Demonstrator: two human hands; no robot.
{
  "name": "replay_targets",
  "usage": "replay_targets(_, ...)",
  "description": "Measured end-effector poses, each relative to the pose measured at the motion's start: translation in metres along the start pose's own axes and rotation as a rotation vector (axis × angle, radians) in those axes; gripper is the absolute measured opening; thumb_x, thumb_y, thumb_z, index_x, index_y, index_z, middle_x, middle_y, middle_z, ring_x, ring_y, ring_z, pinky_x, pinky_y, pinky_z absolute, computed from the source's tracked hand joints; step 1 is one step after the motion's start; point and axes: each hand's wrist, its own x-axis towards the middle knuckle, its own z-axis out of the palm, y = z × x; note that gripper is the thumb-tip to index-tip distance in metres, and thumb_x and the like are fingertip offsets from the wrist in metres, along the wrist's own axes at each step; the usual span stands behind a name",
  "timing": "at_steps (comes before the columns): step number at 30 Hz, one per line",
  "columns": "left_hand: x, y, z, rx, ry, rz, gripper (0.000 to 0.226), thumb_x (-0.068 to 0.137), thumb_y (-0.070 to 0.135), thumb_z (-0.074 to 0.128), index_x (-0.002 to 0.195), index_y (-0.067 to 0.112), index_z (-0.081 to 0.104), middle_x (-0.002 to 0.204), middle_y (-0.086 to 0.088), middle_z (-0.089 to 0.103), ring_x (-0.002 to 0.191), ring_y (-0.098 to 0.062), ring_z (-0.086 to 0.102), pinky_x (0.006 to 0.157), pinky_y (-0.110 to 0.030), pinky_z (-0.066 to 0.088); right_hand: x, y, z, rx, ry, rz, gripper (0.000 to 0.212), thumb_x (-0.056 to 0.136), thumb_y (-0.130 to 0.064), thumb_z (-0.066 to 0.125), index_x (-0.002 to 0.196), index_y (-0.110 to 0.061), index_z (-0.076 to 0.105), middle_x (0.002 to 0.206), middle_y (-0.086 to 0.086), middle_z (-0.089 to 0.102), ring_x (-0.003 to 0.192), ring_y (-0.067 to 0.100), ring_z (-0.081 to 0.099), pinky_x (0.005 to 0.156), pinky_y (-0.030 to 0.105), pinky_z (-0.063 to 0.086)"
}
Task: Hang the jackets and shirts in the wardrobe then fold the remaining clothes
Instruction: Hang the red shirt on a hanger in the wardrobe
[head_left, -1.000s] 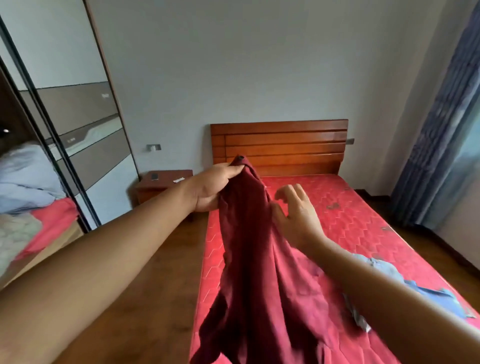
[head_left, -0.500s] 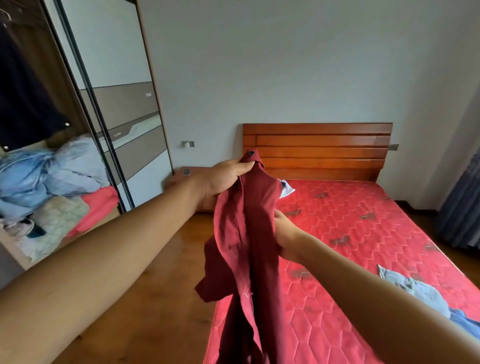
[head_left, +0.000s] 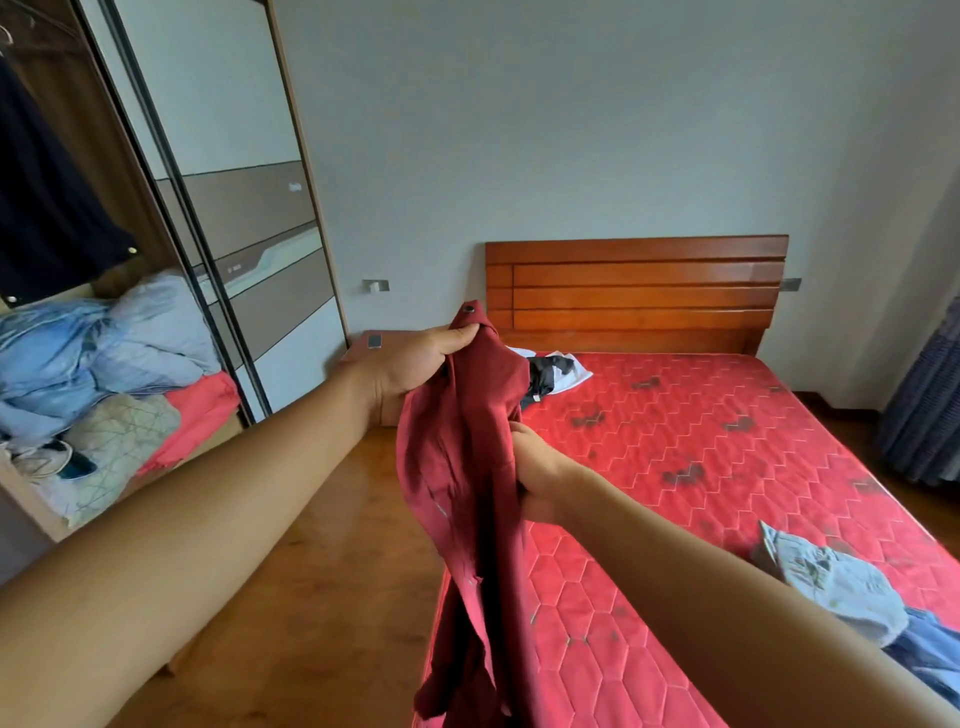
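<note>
A dark red shirt (head_left: 467, 467) hangs in the air over the near left corner of the red mattress (head_left: 727, 467). My left hand (head_left: 415, 364) grips its top edge beside a dark button. Lower down, my right hand (head_left: 535, 467) holds the cloth at mid-height, with its fingers hidden in the folds. The open wardrobe (head_left: 78, 260) stands at the left, with a dark garment (head_left: 47, 208) hanging inside. A light blue garment (head_left: 831, 587) lies on the mattress at the right, and a black and white garment (head_left: 550, 374) lies near the headboard.
A heap of light blue, cream and pink bedding (head_left: 104, 374) fills the wardrobe's lower shelf. The wardrobe's sliding door (head_left: 249, 218) is pushed to the right. A wooden nightstand (head_left: 363, 348) stands beside the wooden headboard (head_left: 634, 291). Blue curtains (head_left: 924, 405) hang at far right. Wooden floor (head_left: 322, 571) runs between bed and wardrobe.
My view has turned left toward the wardrobe. My right hand went from open beside the shirt to holding its cloth. The shirt has lifted off the mattress.
</note>
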Motion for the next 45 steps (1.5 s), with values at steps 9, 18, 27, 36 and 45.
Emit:
replay_targets(9, -0.002, -0.004, -0.022, 0.000, 0.177, -0.045, 0.033, 0.106, 0.029, 0.049, 0.128, 0.009, 0.062, 0.120, -0.015, 0.071, 0.107, -0.027, 0.070, 0.094, -0.039, 0.056, -0.001, -0.037, -0.044, -0.225, 0.286, -0.223, 0.015, 0.100, -0.019, 0.047, 0.099, -0.015, 0.061, 0.085, 0.008, 0.058, 0.076, 0.021, 0.054, 0.070, 0.035, 0.044)
replay_targets(18, 0.005, -0.008, -0.049, 0.700, 0.289, -0.038, 0.052, 0.089, 0.056, 0.043, 0.124, 0.025, 0.064, 0.126, -0.002, 0.066, 0.117, -0.022, 0.062, 0.109, -0.043, 0.046, -0.013, -0.078, -0.102, -0.194, 0.452, -0.342, 0.033, 0.088, -0.019, 0.074, 0.069, -0.023, 0.046, 0.059, -0.004, 0.050, 0.051, 0.012, 0.046, 0.049, 0.024, 0.036)
replay_targets(27, -0.001, 0.004, -0.032, 0.598, 0.336, -0.024, 0.039, 0.099, 0.048, 0.046, 0.116, 0.020, 0.067, 0.115, -0.010, 0.068, 0.108, -0.028, 0.066, 0.104, -0.045, 0.050, -0.023, -0.061, -0.127, -0.392, 0.127, 0.256, 0.021, 0.091, -0.028, 0.068, 0.094, -0.007, 0.072, 0.084, 0.014, 0.072, 0.063, 0.021, 0.069, 0.062, 0.033, 0.060)
replay_targets(36, -0.008, 0.011, -0.033, 0.422, 0.401, -0.022, 0.026, 0.106, 0.036, 0.044, 0.098, 0.020, 0.062, 0.106, -0.013, 0.067, 0.095, -0.026, 0.066, 0.099, -0.044, 0.054, -0.021, -0.024, -0.090, -0.490, -0.309, 0.431, 0.017, 0.086, -0.032, 0.072, 0.084, -0.015, 0.070, 0.061, 0.000, 0.059, 0.040, 0.004, 0.045, 0.034, 0.012, 0.032)
replay_targets(45, -0.030, 0.010, -0.076, 0.357, 0.483, -0.086, 0.048, 0.103, 0.048, 0.048, 0.132, 0.012, 0.059, 0.119, -0.008, 0.068, 0.110, -0.026, 0.066, 0.104, -0.045, 0.050, 0.001, -0.051, -0.064, 0.204, 0.142, -0.089, 0.025, 0.102, -0.023, 0.049, 0.102, -0.012, 0.071, 0.090, 0.010, 0.074, 0.075, 0.018, 0.071, 0.074, 0.032, 0.056)
